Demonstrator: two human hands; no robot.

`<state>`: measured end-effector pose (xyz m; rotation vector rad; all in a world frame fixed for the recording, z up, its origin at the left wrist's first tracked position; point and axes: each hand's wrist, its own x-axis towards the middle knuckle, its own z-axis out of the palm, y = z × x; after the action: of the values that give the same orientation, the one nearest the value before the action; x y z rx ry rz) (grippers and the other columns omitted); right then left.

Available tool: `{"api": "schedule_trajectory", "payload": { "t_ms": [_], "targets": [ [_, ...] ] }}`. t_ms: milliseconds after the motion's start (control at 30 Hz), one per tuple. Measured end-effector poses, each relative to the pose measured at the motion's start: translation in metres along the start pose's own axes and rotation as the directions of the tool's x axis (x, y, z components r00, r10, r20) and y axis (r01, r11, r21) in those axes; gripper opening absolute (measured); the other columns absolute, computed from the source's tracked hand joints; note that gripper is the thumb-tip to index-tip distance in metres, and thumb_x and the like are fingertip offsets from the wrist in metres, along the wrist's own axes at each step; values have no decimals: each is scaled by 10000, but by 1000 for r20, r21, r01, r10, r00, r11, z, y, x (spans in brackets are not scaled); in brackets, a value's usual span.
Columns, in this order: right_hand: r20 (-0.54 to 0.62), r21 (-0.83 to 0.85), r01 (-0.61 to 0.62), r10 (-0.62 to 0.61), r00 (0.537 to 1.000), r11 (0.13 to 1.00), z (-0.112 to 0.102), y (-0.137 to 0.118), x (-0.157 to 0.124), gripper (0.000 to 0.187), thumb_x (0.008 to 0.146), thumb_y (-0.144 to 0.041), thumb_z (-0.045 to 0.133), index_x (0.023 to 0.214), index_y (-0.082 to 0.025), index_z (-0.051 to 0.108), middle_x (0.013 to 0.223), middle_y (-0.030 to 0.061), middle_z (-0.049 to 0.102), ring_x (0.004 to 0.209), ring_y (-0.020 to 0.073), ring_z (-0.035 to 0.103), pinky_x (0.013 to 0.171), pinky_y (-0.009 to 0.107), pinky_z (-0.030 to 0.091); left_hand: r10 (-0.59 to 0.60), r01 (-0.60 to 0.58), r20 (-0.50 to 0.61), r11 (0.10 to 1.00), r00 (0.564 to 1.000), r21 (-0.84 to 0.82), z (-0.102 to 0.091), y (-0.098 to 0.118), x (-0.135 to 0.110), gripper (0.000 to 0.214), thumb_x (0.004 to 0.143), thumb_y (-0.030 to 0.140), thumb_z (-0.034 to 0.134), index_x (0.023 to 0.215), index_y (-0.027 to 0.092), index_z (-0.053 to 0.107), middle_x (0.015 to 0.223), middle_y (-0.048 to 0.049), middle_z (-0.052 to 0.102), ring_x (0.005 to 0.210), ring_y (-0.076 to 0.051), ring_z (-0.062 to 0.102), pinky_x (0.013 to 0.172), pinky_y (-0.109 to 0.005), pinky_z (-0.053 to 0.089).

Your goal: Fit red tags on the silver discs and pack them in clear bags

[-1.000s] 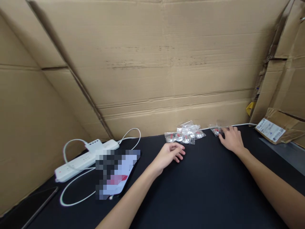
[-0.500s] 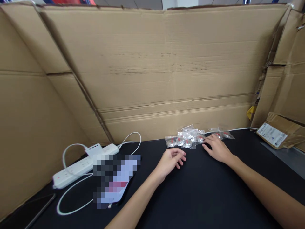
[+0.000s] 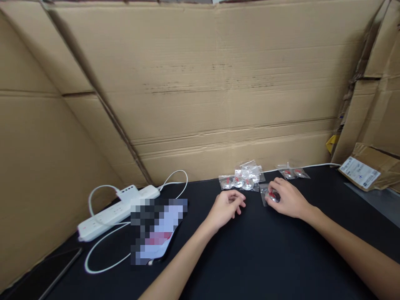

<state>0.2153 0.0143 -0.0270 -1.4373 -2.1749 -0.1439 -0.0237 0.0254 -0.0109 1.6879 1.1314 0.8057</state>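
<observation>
My right hand (image 3: 286, 199) rests on the black table (image 3: 256, 250) with its fingers curled on a small clear packet (image 3: 269, 195) holding a round part with red on it. A pile of several like packets (image 3: 242, 179) lies just behind, against the cardboard wall. Two more packets (image 3: 293, 172) lie to the right of that pile. My left hand (image 3: 226, 206) lies on the table left of the right hand, fingers loosely curled and holding nothing.
Cardboard walls (image 3: 200, 83) enclose the table at the back and both sides. A white power strip (image 3: 117, 206) with looped white cable sits at the left, next to a blurred flat object (image 3: 158, 227). A dark phone (image 3: 46, 275) lies at the lower left. A labelled cardboard box (image 3: 365, 171) stands at the right.
My right hand moved left from the two packets on the right to the pile, then drew one packet toward me. The left hand barely moved.
</observation>
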Motion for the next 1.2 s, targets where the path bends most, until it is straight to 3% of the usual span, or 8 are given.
{"api": "schedule_trajectory", "payload": {
  "t_ms": [200, 333, 467, 667, 833, 1033, 1133, 1200],
  "targets": [
    [48, 220, 61, -74, 996, 974, -12, -22, 1, 84, 814, -249, 594, 884, -202, 595, 881, 44, 565, 742, 173, 554, 682, 292, 454, 267, -206, -38, 820, 963, 533, 15, 10, -17, 234, 851, 399, 568, 794, 202, 680, 708, -42, 648, 621, -188, 561, 568, -278, 341],
    [13, 333, 20, -26, 1000, 943, -9, -10, 6, 298, 852, -242, 575, 1147, -212, 607, 957, 55, 585, 681, 146, 554, 690, 301, 469, 284, -197, -37, 748, 958, 634, 23, 12, -22, 202, 860, 386, 561, 841, 206, 650, 817, -61, 638, 689, -215, 576, 590, -298, 350],
    [72, 372, 1, -29, 997, 928, 2, 5, 6, 165, 821, -198, 598, 966, -201, 678, 821, 27, 610, 639, 136, 538, 640, 276, 446, 285, -205, -28, 751, 958, 628, 27, 13, -22, 218, 873, 381, 542, 861, 188, 644, 865, -81, 616, 822, -255, 583, 686, -336, 408],
    [79, 533, -112, 82, 993, 839, 9, 1, 7, 109, 836, -216, 582, 762, -178, 653, 692, 7, 614, 605, 131, 552, 566, 246, 427, 256, -183, -60, 819, 965, 544, 30, 13, -22, 266, 884, 410, 524, 853, 183, 660, 875, -86, 612, 893, -271, 560, 796, -387, 427],
    [157, 808, -248, 210, 965, 535, 4, -6, 11, 167, 811, -328, 651, 782, -164, 638, 673, 5, 622, 573, 132, 586, 575, 270, 487, 220, -135, -127, 870, 967, 474, 30, 11, -21, 290, 834, 447, 589, 925, 176, 642, 933, -101, 640, 928, -280, 568, 832, -417, 435],
    [170, 912, -240, 226, 959, 333, -4, -15, 15, 236, 771, -376, 716, 804, -150, 658, 643, 29, 650, 588, 149, 616, 636, 317, 526, 115, -124, -218, 992, 969, -28, 31, 2, -12, 300, 758, 317, 685, 984, 197, 529, 793, -30, 679, 732, -195, 646, 716, -331, 489],
    [135, 912, -211, 228, 964, 352, -5, -19, 15, 231, 772, -366, 718, 857, -159, 660, 737, 51, 664, 661, 169, 644, 683, 348, 548, 75, -142, -243, 952, 967, -270, 31, 0, -8, 318, 715, 273, 719, 940, 193, 508, 732, 1, 651, 697, -170, 650, 683, -288, 489],
    [49, 858, -138, 188, 981, 495, -6, -20, 13, 268, 764, -348, 729, 959, -177, 661, 859, 66, 662, 715, 178, 644, 685, 351, 555, 46, -134, -255, 931, 966, -340, 30, 3, -8, 306, 703, 268, 726, 912, 187, 518, 686, 18, 628, 660, -155, 635, 655, -266, 478]
  ]
}}
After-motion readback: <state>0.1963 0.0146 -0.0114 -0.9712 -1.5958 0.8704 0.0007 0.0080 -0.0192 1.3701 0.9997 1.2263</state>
